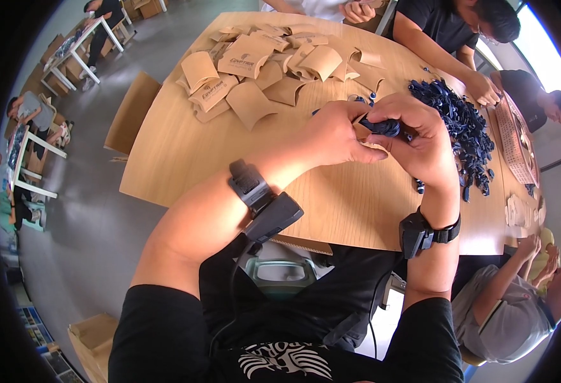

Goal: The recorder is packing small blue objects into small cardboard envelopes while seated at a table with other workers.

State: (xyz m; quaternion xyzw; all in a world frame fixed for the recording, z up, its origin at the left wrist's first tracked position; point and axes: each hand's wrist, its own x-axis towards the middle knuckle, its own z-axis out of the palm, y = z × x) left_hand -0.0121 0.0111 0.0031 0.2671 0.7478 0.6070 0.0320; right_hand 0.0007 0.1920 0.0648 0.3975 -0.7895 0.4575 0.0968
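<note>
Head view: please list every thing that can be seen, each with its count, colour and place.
wooden table: one, light brown, centre
paper pouches: a heap, tan, far left part of the table
small dark items: a heap, navy blue, right part of the table
flat sheet: one, pale with rows of print, right edge of the table
cardboard panel: one, tan, beside the table's left edge
other people: several, seated at the far and right sides
wrist devices: two, black, one on each forearm
left hand: holds a tan pouch
right hand: holds a navy item at the pouch
</note>
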